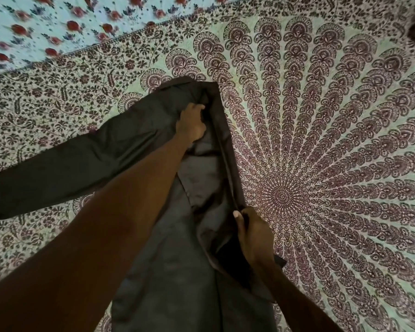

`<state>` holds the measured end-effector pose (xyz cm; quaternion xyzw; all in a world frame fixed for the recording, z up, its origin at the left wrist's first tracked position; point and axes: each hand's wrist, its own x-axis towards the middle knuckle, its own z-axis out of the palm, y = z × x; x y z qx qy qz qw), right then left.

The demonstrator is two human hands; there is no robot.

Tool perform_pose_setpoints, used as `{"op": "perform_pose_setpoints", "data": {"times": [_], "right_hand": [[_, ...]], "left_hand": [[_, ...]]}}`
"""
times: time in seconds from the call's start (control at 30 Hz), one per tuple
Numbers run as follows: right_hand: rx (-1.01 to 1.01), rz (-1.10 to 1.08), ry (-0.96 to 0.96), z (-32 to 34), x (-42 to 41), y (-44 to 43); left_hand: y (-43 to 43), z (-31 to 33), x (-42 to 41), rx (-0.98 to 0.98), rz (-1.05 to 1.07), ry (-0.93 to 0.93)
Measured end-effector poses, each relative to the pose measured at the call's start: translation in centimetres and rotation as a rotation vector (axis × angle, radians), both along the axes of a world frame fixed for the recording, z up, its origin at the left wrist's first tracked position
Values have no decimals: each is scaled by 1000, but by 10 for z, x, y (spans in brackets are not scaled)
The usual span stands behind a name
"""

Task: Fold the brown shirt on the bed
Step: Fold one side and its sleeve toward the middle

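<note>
Bed (321, 164) covered by a mandala-print spread, with a light blue floral sheet (46, 25) at the far left edge. Brown shirt (173, 271) lying on the spread left of the mandala's centre, 1 sleeve (58, 168) extended toward the left. Left hand (191, 122), grip closed on a bunch of cloth near the shirt's far end. Right hand (252, 232), grip closed, pinching the shirt's right edge nearer the viewer.
</note>
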<state>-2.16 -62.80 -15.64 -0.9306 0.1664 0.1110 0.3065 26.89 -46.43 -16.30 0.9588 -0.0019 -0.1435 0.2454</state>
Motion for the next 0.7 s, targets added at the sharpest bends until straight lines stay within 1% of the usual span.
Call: {"op": "perform_pose_setpoints", "data": {"times": [0.07,0.17,0.23,0.27,0.33,0.37,0.43,0.5,0.6,0.63,0.7], "right_hand": [[-80,29,73,4,1,1],[-154,48,215,13,5,2],[-92,66,296,17,5,-1],[-25,65,331,18,5,-4],[105,48,419,20,4,-12],[142,48,461,22,4,-16],[145,81,506,26,-4,-22],[127,123,543,30,-13,-23],[19,202,599,30,-28,-22],[-13,200,620,30,-32,-23],[6,160,677,30,-42,-24]], "left_hand": [[-4,4,-11,100,-26,3],[-17,19,-44,169,111,-209],[-20,24,-76,194,190,-303],[-20,24,-95,209,216,-309],[-19,21,-132,249,271,-263],[-17,18,-146,267,315,-223],[-9,13,-164,272,452,-117],[1,13,-167,210,573,10],[14,16,-162,-76,669,149],[17,17,-158,-142,685,151],[21,23,-154,-207,745,104]]}}
